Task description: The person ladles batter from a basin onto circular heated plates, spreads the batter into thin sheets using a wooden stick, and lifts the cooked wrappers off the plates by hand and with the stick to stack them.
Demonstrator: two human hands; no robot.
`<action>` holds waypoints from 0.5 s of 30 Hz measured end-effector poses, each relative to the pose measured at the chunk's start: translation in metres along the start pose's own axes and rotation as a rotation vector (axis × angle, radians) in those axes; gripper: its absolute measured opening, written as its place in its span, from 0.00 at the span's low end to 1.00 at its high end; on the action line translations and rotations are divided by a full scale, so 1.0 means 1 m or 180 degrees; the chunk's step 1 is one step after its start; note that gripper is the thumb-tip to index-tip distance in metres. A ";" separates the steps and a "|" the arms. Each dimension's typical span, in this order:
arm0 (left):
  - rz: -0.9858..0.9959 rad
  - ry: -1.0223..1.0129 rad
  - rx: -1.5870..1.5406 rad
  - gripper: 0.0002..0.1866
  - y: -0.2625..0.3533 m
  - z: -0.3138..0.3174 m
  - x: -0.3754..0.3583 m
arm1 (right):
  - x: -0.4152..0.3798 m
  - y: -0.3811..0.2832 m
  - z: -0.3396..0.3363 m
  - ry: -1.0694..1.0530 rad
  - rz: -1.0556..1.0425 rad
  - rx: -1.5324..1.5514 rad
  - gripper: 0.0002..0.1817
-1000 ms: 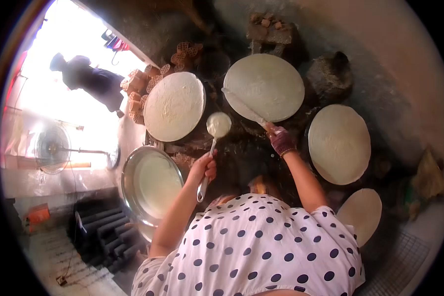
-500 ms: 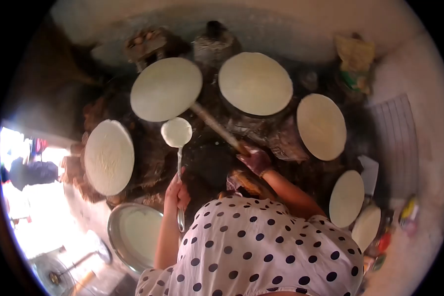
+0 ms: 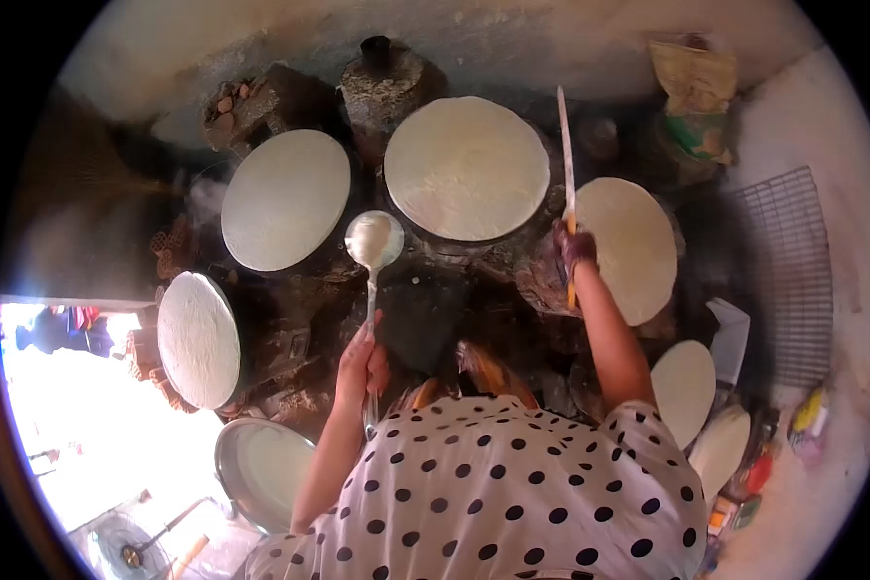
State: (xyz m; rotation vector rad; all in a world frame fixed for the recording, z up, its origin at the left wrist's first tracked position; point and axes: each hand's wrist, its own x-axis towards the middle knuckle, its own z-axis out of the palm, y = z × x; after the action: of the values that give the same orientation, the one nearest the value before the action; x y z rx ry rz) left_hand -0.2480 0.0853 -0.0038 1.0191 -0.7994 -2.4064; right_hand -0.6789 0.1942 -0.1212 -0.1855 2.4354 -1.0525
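My left hand (image 3: 359,365) is closed around the handle of a metal ladle (image 3: 374,240). Pale batter coats the ladle's round bowl, which hangs between two griddles. In a dark glove, my right hand (image 3: 574,247) grips the yellow handle of a long narrow spatula (image 3: 566,145), its blade pointing away from me. That hand is over the left edge of the right-hand round of batter (image 3: 631,253). Ahead lie a large pale round of batter (image 3: 467,168) on its griddle and another round (image 3: 286,200) to its left. A rougher-surfaced round (image 3: 198,340) is at far left.
A wide metal basin (image 3: 230,476) of batter stands at my lower left. Two pale rounds (image 3: 683,391) are at lower right, near a wire rack (image 3: 788,280) along the wall. A sack (image 3: 696,97) sits at back right, and a fan (image 3: 126,553) at lower left.
My right hand has moved right and forward, and the spatula has swung from the left-hand griddle to point straight ahead. The ladle has shifted slightly right. My view has turned a little.
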 end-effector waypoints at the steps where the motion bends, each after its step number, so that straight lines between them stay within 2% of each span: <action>1: -0.0336 0.0149 -0.0604 0.24 0.003 0.007 0.013 | 0.047 -0.007 0.005 0.0140 0.0090 -0.0858 0.27; 2: -0.0630 0.0055 -0.1515 0.24 0.006 0.006 0.025 | 0.082 -0.021 0.008 0.0352 -0.0253 -0.0995 0.29; 5: -0.0244 0.0007 -0.2078 0.27 0.011 0.025 0.013 | 0.169 -0.073 0.027 0.0616 -0.1134 -0.1703 0.30; 6: 0.0125 0.0190 -0.1404 0.28 0.011 0.029 -0.002 | 0.189 -0.095 0.036 0.0547 -0.1359 -0.1859 0.30; 8: 0.0458 0.0633 0.0000 0.28 0.007 0.031 -0.011 | 0.216 -0.133 0.055 0.0299 -0.1896 -0.2092 0.28; 9: 0.0600 0.0801 0.0493 0.27 0.002 0.031 -0.016 | 0.220 -0.152 0.063 0.0148 -0.2245 -0.2167 0.28; 10: 0.0607 0.0901 0.0458 0.27 0.002 0.041 -0.011 | 0.230 -0.167 0.077 0.0050 -0.2296 -0.2177 0.28; 12: 0.0218 0.1228 -0.0395 0.25 0.007 0.058 0.008 | 0.247 -0.193 0.107 -0.0275 -0.2355 -0.2410 0.27; 13: 0.0215 0.1278 -0.0413 0.25 0.003 0.055 0.013 | 0.252 -0.201 0.117 -0.0328 -0.2370 -0.2418 0.27; 15: -0.0048 0.1250 -0.1440 0.23 -0.009 0.042 0.020 | 0.259 -0.215 0.134 -0.0507 -0.2630 -0.2336 0.25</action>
State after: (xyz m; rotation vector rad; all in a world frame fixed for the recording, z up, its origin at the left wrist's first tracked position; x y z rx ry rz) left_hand -0.2935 0.0958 0.0043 1.2395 -0.1040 -2.1467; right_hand -0.8555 -0.1215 -0.1427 -1.5358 2.5000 -0.3105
